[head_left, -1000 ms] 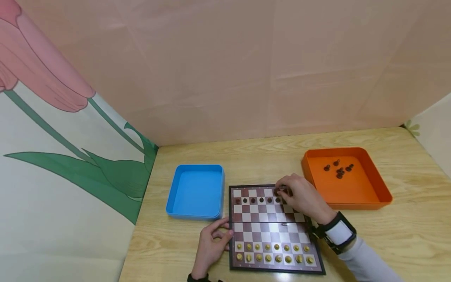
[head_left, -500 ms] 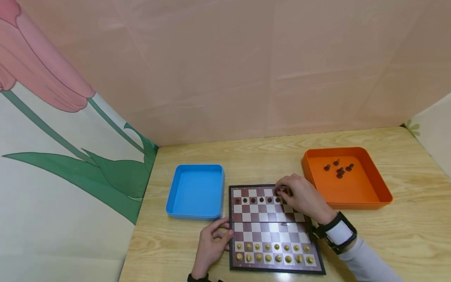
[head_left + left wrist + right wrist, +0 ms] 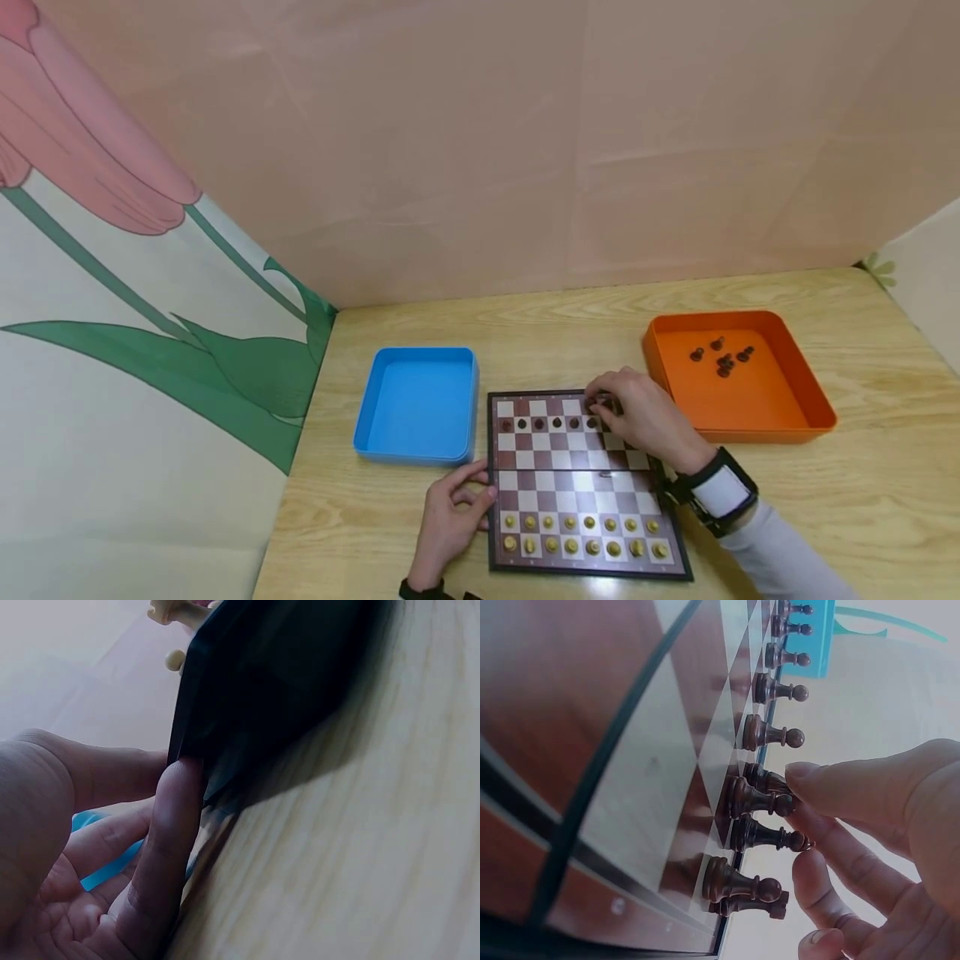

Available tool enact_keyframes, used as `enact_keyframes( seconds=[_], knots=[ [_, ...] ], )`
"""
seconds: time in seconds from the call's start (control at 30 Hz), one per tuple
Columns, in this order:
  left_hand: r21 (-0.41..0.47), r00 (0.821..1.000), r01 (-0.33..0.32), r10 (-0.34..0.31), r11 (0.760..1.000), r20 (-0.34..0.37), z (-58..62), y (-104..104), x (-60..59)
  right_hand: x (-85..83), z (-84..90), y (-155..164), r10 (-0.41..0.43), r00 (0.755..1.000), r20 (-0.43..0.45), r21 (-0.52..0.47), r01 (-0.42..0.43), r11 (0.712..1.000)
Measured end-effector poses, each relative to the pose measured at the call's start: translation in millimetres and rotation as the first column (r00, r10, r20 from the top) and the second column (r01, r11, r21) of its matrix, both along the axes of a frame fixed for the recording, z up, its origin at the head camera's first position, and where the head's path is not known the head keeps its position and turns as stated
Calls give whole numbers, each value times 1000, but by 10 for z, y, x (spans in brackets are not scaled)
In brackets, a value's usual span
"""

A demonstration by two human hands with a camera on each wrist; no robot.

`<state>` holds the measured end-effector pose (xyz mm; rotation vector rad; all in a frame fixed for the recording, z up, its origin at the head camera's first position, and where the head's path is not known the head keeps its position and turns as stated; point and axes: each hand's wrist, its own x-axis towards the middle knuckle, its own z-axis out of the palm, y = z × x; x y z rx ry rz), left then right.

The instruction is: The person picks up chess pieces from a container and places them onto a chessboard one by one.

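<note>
Nearest the front edge of the surface (image 3: pixel 862 500) lies a folding chessboard (image 3: pixel 585 487), its closest two rows filled with pale pieces (image 3: pixel 581 536). The left hand (image 3: pixel 450 521) rests at the board's left edge, fingers curled against its dark rim; the left wrist view shows a fingertip pressed to the rim, steadying it rather than lifting. Farther up the board, the right hand (image 3: pixel 645 421) reaches to the far right corner, where its thumb and fingertips (image 3: pixel 810 776) close narrowly on the head of a dark chess piece (image 3: pixel 759 801) standing among others in the back rows. More dark pawns (image 3: pixel 547 425) line the row just left of that hand. The piece looks small, light, hard and smooth, likely to slip or topple its neighbours, so a pinch at the narrow neck below the knob seems the surest hold. Beyond the board's left corner sits a blue tray (image 3: pixel 417 404); beyond its right corner an orange tray (image 3: pixel 738 379) holds a few dark pieces (image 3: pixel 722 357).
</note>
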<state>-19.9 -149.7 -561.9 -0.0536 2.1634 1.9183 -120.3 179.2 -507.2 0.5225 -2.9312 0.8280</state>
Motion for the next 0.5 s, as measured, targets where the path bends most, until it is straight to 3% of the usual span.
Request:
enact_keyframes(
  seconds=[0.5],
  knots=[
    [-1,1000,0,0,1000,-4,2,0,-1,-17,-4,10,-7,1000,2,18,6,1000]
  ],
)
